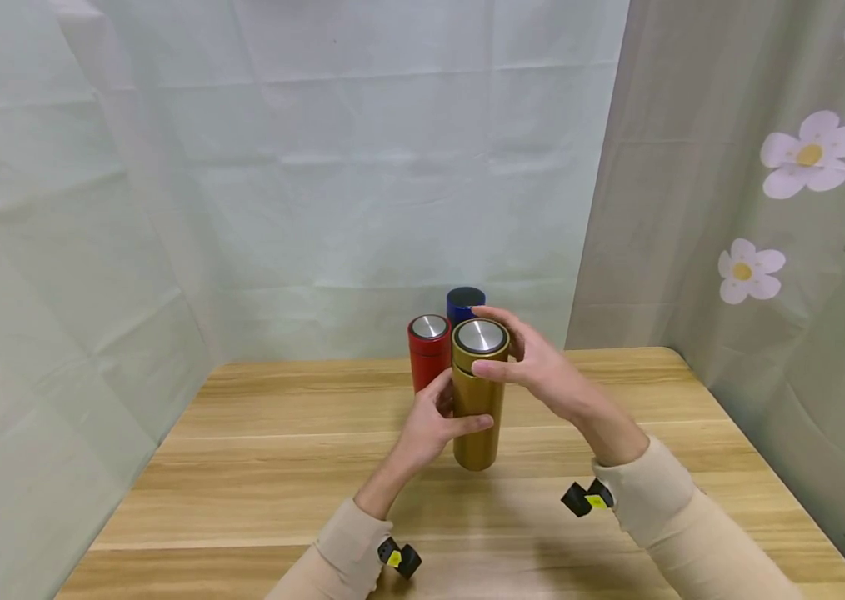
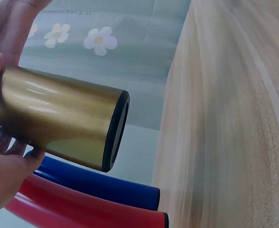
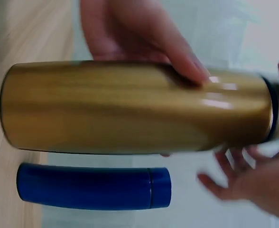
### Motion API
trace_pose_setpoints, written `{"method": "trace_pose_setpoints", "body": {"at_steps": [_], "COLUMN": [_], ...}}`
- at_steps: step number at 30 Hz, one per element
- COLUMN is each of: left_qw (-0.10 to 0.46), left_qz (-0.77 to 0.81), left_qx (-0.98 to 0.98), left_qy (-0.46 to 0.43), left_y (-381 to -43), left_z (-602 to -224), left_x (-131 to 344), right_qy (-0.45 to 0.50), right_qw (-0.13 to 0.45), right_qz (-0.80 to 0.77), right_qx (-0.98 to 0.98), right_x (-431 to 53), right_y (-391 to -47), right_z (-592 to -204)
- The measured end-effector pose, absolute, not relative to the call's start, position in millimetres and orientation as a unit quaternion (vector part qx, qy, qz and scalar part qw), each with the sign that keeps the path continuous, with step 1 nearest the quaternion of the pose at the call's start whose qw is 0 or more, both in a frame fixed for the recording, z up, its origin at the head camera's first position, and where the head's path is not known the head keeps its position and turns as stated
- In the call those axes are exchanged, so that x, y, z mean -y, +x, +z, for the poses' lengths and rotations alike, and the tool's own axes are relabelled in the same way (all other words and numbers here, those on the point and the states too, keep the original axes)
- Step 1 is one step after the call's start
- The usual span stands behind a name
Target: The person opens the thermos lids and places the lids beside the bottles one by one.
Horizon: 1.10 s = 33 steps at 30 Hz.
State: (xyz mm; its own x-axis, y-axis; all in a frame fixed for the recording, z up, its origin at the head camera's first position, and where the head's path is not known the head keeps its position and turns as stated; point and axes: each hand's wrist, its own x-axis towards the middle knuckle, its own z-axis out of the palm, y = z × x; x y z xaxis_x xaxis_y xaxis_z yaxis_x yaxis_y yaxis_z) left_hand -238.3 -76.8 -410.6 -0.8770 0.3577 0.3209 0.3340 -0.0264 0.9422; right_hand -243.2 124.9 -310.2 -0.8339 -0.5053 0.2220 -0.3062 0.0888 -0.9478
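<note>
A gold thermos flask (image 1: 477, 421) with a brushed silver disc on its lid is held upright between both hands, its base raised off the tabletop in the left wrist view. My left hand (image 1: 426, 433) grips the flask's body, thumb across the near side. Around the lid curl the thumb and fingers of my right hand (image 1: 542, 375). A dark ring shows between lid and body in the right wrist view. Just behind stand a red thermos flask (image 1: 428, 354), partly covered by the left hand, and a blue thermos flask (image 3: 92, 186), mostly hidden in the head view.
The wooden table (image 1: 265, 467) stretches out on both sides of the flasks. A pale curtain (image 1: 362, 183) hangs behind it, and a curtain with printed flowers (image 1: 808, 156) closes off the right. Each sleeve carries a small black wrist camera (image 1: 400, 557).
</note>
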Motion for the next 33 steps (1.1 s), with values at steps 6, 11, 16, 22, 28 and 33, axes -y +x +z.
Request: {"method": "trace_pose_setpoints", "body": {"at_steps": [6, 11, 16, 22, 28, 33], "left_qw": [-0.001, -0.001, 0.007, 0.029, 0.054, 0.077], "left_qz": [0.672, 0.67, 0.666, 0.653, 0.639, 0.639], "left_qx": [-0.7, -0.703, -0.703, -0.708, -0.714, -0.704], "left_qy": [0.241, 0.24, 0.25, 0.269, 0.28, 0.3], "left_y": [-238.8, -239.4, -240.5, -241.4, -241.0, -240.3], "left_z": [-410.8, -411.3, -411.6, -410.6, -409.5, -410.1], "left_x": [76.4, 76.6, 77.3, 79.1, 81.1, 83.4], "right_qy": [-0.206, -0.225, -0.273, -0.339, -0.389, -0.425], "right_qw": [-0.047, -0.048, 0.044, 0.119, 0.188, 0.221], "right_qz": [-0.552, -0.541, -0.576, -0.598, -0.615, -0.617], "right_qx": [-0.807, -0.809, -0.769, -0.717, -0.66, -0.625], "right_x": [-107.2, -111.6, -127.5, -138.2, -144.4, -149.1], "right_y": [-233.9, -235.0, -242.3, -251.7, -259.2, -265.8], "right_z": [-314.1, -310.5, -303.2, -298.3, -298.8, -300.4]}}
